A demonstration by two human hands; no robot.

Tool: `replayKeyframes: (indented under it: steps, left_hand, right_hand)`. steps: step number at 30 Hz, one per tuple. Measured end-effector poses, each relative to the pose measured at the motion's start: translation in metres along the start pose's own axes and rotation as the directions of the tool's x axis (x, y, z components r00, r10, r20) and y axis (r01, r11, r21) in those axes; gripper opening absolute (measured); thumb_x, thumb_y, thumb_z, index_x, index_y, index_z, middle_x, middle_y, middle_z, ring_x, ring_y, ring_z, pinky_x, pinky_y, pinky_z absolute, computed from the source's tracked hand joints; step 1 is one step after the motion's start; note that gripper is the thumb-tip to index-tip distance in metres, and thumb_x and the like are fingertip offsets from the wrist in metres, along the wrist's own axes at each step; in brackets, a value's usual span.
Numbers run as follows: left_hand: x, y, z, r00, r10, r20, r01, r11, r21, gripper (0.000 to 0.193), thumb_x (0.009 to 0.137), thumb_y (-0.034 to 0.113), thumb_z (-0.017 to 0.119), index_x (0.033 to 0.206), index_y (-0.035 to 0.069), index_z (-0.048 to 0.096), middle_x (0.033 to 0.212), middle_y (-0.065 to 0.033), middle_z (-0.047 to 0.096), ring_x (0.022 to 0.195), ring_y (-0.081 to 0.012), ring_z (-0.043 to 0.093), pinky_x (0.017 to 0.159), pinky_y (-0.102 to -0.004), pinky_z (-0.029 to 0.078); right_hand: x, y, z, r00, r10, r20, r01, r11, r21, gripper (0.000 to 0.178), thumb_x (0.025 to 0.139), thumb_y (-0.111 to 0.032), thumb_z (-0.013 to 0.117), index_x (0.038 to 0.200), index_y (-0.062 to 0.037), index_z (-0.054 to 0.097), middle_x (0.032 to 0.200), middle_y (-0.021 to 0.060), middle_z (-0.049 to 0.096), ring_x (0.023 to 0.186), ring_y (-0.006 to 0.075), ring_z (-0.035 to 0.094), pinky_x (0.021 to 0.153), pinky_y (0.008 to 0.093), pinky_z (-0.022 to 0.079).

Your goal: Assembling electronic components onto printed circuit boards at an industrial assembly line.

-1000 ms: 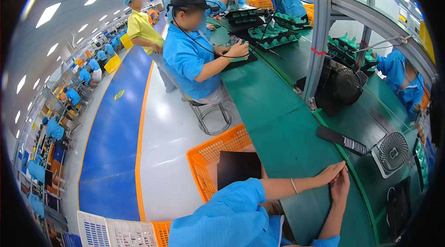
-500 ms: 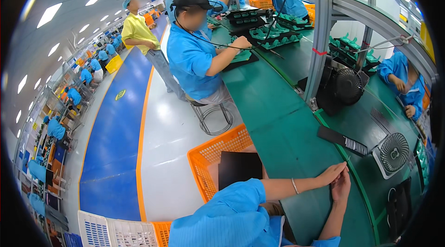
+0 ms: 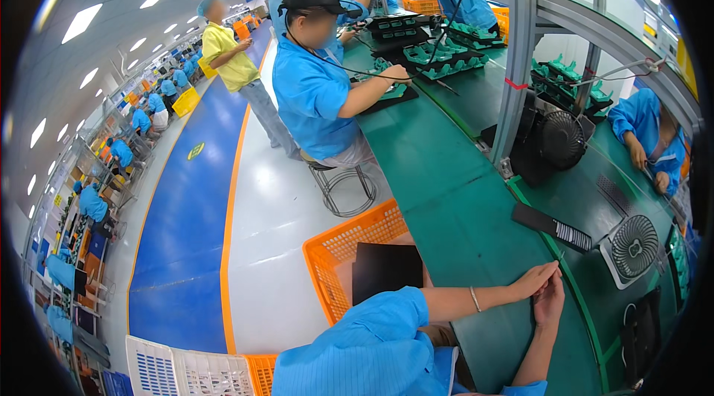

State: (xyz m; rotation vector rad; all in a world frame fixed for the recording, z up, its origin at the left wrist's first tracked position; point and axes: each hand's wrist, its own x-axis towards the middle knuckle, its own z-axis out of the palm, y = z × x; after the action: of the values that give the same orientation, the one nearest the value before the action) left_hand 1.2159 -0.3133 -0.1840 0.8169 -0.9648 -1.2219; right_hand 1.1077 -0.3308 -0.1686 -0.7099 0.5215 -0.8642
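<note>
My left hand (image 3: 534,280), with a bracelet on its wrist, meets my right hand (image 3: 549,301) over the near part of the green worktop (image 3: 461,217). Their fingers are closed and pressed together at the tips. Anything between them is hidden or too small to make out. Just beyond my fingertips runs the raised green rail (image 3: 558,247). Across that rail lies a long black slotted part (image 3: 552,228), close to my hands but apart from them. To its right a fan with a round dark grille and a white frame (image 3: 632,246) lies flat.
An orange crate (image 3: 321,262) holding a dark flat panel (image 3: 385,271) stands left of the worktop. A metal post (image 3: 515,61) rises beyond it. Black trays with green parts (image 3: 442,60) lie farther along, beside a seated co-worker (image 3: 312,98). A black fan (image 3: 561,139) stands near the post.
My hands stay together in nearly the same place. The view shifts slightly. The person in yellow raises their forearms, and the seated co-worker's hands move a little over the tray.
</note>
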Motion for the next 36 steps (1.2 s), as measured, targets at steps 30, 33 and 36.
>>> replayKeyframes:
  steps: [30,33,36]
  left_hand:
    - [0.0026,-0.0011,-0.0011,0.999,-0.03,-0.015,0.03,1.0,-0.004,0.044,0.102,0.045,0.037,0.095,0.007,0.058,0.068,0.0036,0.046,0.057,-0.0043,0.04,0.048,-0.0204,0.035]
    - [0.0029,-0.0005,0.0011,0.999,-0.045,0.005,0.045,0.999,-0.014,0.044,0.102,0.045,0.037,0.095,0.007,0.058,0.068,0.0036,0.047,0.058,-0.0041,0.04,0.048,-0.0202,0.035]
    - [0.0024,-0.0026,-0.0024,0.999,-0.045,-0.014,0.045,0.999,0.003,0.043,0.103,0.041,0.033,0.1,0.006,0.059,0.064,0.0047,0.042,0.056,-0.0035,0.037,0.046,-0.0202,0.032]
  right_hand:
    - [0.0016,-0.0012,0.0046,0.999,0.002,-0.048,-0.002,1.0,0.009,0.013,0.1,-0.023,0.047,0.107,-0.0137,0.053,0.075,-0.0036,0.051,0.064,0.0073,0.048,0.058,0.0219,0.039]
    - [-0.0008,-0.0036,0.0042,0.999,-0.007,-0.052,0.007,1.0,-0.003,0.013,0.1,-0.023,0.047,0.107,-0.0138,0.053,0.075,-0.0038,0.05,0.064,0.0072,0.048,0.058,0.0218,0.039]
    - [0.0025,0.0006,0.0035,0.999,0.013,-0.044,-0.012,1.0,0.02,0.013,0.1,-0.023,0.047,0.107,-0.0138,0.053,0.075,-0.0039,0.05,0.064,0.007,0.048,0.058,0.0218,0.039]
